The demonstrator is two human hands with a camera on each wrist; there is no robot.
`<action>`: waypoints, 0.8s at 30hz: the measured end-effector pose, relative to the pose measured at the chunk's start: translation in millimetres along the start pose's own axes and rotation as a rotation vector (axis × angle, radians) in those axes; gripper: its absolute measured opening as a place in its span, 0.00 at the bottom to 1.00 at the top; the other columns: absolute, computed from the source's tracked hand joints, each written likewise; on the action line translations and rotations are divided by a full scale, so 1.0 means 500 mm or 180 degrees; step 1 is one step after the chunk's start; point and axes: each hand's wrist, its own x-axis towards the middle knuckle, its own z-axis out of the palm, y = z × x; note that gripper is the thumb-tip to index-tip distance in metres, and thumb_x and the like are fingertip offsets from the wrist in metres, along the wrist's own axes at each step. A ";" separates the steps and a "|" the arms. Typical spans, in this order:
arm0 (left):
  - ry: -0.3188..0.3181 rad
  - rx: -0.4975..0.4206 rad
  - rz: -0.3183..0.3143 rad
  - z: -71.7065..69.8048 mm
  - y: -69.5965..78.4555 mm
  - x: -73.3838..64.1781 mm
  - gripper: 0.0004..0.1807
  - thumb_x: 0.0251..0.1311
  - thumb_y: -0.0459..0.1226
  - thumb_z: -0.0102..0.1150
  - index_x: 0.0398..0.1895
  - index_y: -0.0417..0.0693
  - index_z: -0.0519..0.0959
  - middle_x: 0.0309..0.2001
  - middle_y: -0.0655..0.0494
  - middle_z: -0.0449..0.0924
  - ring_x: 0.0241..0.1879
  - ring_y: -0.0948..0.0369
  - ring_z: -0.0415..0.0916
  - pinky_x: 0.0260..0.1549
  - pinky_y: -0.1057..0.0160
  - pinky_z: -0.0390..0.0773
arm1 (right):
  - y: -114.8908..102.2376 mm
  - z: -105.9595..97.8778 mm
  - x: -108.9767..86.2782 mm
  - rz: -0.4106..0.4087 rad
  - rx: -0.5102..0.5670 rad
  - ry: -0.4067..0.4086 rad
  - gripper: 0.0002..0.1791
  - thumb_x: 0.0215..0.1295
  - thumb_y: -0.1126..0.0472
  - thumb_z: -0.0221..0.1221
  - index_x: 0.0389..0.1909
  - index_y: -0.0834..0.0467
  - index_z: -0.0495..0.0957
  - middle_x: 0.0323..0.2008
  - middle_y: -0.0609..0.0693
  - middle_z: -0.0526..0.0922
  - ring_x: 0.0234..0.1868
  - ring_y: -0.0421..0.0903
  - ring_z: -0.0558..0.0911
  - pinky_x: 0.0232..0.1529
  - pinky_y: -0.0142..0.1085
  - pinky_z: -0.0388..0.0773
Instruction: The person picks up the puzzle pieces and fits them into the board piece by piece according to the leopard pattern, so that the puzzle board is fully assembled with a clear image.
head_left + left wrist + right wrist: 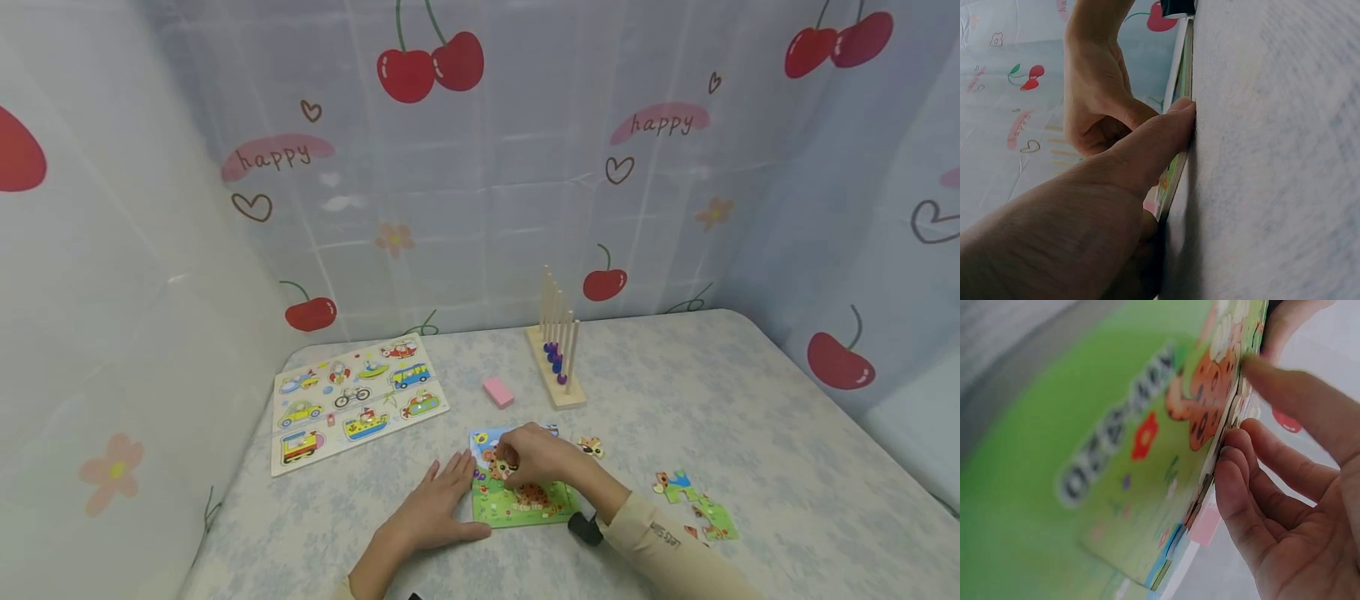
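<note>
A leopard jigsaw board (pixel 491 510) lies on the table before me, its green and spotted pieces partly filling it. My left hand (pixel 441 510) rests on the table at its left side, fingers straight; the thumb (pixel 1169 125) touches the board's near edge. Over the board's upper middle, my right hand (pixel 542 454) bends down with curled fingers. In the right wrist view the thumb and fingers (pixel 1238 506) pinch at a puzzle piece (pixel 1241 403) on the board, largely hidden by the hand.
Loose puzzle pieces lie right of the board: one patterned piece (pixel 591 447) close by, several joined green pieces (pixel 712 517) farther off. Behind stand a pink block (pixel 498 392) and a wooden peg rack (pixel 568 400) with beads. A vehicle knob puzzle (pixel 337 421) lies at left.
</note>
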 end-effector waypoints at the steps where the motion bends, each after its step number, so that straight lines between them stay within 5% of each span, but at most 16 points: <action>1: -0.0001 0.0000 0.0002 -0.001 0.001 -0.001 0.57 0.54 0.69 0.55 0.77 0.44 0.50 0.79 0.51 0.44 0.79 0.52 0.42 0.75 0.42 0.45 | -0.001 0.000 0.000 0.0003 -0.0018 -0.0005 0.16 0.51 0.56 0.73 0.39 0.57 0.83 0.29 0.42 0.81 0.29 0.33 0.74 0.31 0.28 0.75; 24: -0.0037 -0.0008 -0.0023 -0.006 0.006 -0.003 0.57 0.54 0.69 0.55 0.77 0.43 0.50 0.79 0.49 0.44 0.78 0.51 0.42 0.75 0.42 0.45 | -0.006 -0.004 -0.001 0.0024 -0.0060 -0.0074 0.14 0.52 0.56 0.72 0.38 0.57 0.84 0.31 0.43 0.82 0.30 0.34 0.75 0.34 0.28 0.76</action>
